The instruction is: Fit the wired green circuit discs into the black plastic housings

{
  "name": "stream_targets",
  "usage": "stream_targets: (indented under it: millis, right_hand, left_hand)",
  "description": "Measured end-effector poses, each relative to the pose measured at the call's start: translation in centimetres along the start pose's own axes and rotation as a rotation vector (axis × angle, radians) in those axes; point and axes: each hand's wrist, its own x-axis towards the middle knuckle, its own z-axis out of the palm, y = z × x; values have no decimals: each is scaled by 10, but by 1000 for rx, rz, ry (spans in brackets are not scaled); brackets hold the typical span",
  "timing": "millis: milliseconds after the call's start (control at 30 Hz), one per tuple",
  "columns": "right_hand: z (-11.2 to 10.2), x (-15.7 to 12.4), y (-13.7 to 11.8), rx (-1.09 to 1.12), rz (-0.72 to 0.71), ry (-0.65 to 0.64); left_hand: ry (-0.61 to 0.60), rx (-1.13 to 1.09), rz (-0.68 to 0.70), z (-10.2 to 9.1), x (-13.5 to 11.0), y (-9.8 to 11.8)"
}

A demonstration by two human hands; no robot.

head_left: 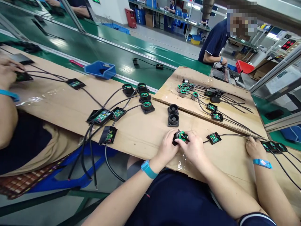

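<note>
Here at the near edge of the table, the left hand has its fingers wrapped round a black housing, and the right hand grips the round part with the green board, right at that housing. Just to the right lies an open circuit box, cable trailing. On the far side, two black mounts stand together; farther right, a co-worker's hand rests near more round parts.

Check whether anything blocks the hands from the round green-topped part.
Nothing visible: the left hand and right hand are both on the round green-topped part. Two black housings stand just beyond it, not between.
</note>
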Motion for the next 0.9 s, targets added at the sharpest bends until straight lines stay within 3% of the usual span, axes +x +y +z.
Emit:
stream_targets:
  millis: [233, 500, 633, 733, 900]
  right_hand:
    - [-12, 8, -3, -86, 94, 58]
    - [-10, 13, -15, -249, 111, -185]
    - [-19, 21, -16, -211, 62, -313]
    - [-37, 17, 4, -83, 9, -281]
    - [-66, -13, 74, 42, -115, -329]
  left_hand:
    - [30, 13, 48, 0, 0, 1]
    - [-18, 2, 33, -2, 2, 5]
    - [-102, -30, -65, -7, 5, 8]
    - [-118, -94, -133, -9, 8, 9]
    - [-112, -46, -158, -10, 9, 10]
